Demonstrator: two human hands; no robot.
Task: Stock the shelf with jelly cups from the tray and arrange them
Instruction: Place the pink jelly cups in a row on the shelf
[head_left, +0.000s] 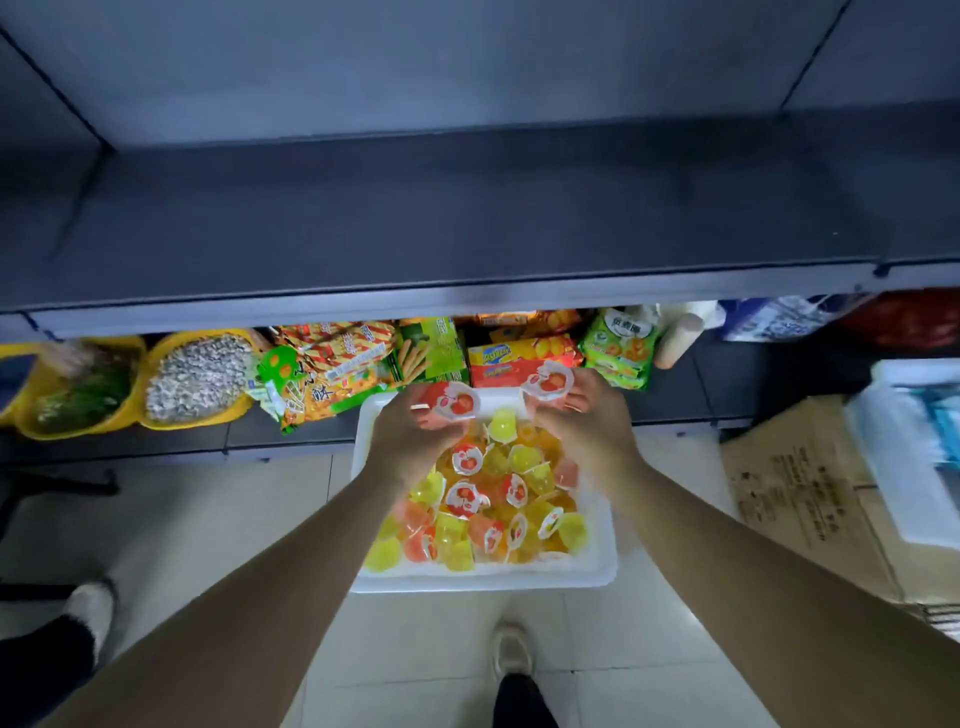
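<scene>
A red jelly cup (457, 402) is grasped in the left hand (410, 441), another jelly cup (548, 382) in the right hand (582, 421), fingers curled round each above the heaped white tray (488, 581) on the floor. Best lift both level to the bare grey shelf (467, 223), seat them lid-up at the back, and build rows forward.

The tray (485, 579) sits on the floor (208, 519) before the lower shelf (291, 434), jelly cups (483, 509) heaped in it. Snack packets (332, 364) lie behind it, two tubs (192, 379) to their left, a cardboard box (800, 483) right of the tray.
</scene>
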